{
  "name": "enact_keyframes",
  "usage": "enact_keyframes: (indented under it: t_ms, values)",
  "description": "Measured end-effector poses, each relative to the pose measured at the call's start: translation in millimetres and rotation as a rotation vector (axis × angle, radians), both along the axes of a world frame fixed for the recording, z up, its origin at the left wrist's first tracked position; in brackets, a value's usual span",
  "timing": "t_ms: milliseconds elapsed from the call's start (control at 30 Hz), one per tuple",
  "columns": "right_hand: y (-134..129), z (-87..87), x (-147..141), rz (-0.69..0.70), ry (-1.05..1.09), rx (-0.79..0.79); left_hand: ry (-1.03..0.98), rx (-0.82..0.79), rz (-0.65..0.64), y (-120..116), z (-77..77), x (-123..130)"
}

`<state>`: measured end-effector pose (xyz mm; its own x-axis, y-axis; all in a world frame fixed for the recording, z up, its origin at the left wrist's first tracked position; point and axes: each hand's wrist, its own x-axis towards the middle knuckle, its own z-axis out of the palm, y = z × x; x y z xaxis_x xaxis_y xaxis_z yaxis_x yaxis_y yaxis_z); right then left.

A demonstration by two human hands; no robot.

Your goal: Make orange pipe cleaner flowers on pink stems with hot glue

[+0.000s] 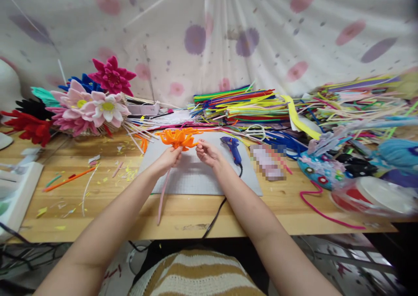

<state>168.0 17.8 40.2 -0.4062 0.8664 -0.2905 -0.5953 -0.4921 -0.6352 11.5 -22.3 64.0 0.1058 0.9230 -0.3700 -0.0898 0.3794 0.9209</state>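
Observation:
An orange pipe-cleaner flower is held up over the grey cutting mat. My left hand is closed around its base, and a pale pink stem hangs down below that hand. With fingertips pinched together, my right hand grips the tip of an orange petal on the flower's right side. A blue hot glue gun lies on the mat just right of my right hand, its black cord running toward the table's front edge.
Finished fuzzy flowers stand at the left. Bundles of coloured pipe cleaners line the back, with scissors before them. A plastic tub sits at the right. Yellow scraps and an orange pipe cleaner lie on the wooden table.

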Motion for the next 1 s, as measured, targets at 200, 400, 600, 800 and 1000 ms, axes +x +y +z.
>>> enact_keyframes:
  t_ms: [200, 400, 600, 800, 1000]
  values:
    - [0.1, -5.8, 0.2, -0.148, -0.056, 0.081, -0.095, -0.063, 0.074, 6.1, -5.5, 14.1]
    - [-0.8, -15.6, -10.3, -0.283, -0.620, 0.600, -0.266, -0.157, 0.129, 8.9, -16.4, 27.0]
    - [9.5, -18.8, -11.2, -0.357, -1.044, 0.914, -0.327, -0.180, 0.144, 13.0, -22.9, 31.8]
    - [17.3, -22.9, -8.0, -0.318, -1.122, 1.007, -0.289, -0.083, 0.115, 15.4, -36.8, 29.1]
    - [3.1, -29.1, -21.6, -0.547, -1.264, 1.028, -0.308, -0.089, 0.165, 16.6, -40.6, 28.9]
